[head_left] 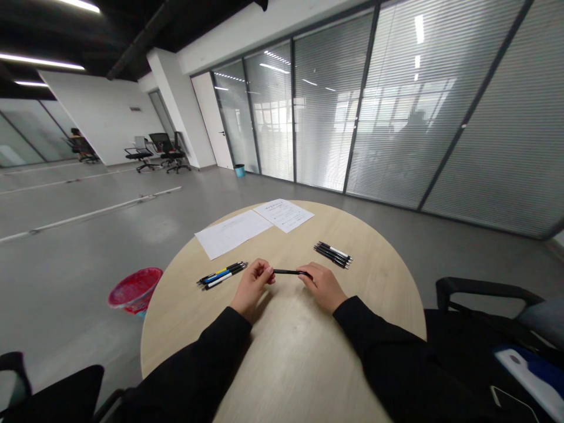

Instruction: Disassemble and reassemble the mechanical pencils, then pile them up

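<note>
The left hand (252, 286) and right hand (322, 287) pinch a black pen (291, 271) at both ends, and these ends are hidden in the grip.

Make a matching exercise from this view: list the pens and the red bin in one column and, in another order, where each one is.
Things:
1. black pen
2. group of pens with yellow and blue barrels
3. group of black and white pens
4. red bin

Places:
A. on the floor, left of the round table
B. on the table, beyond the right hand
C. held between the left hand and the right hand
D. on the table, beside the left hand

Pairs: 1-C, 2-D, 3-B, 4-A.
</note>
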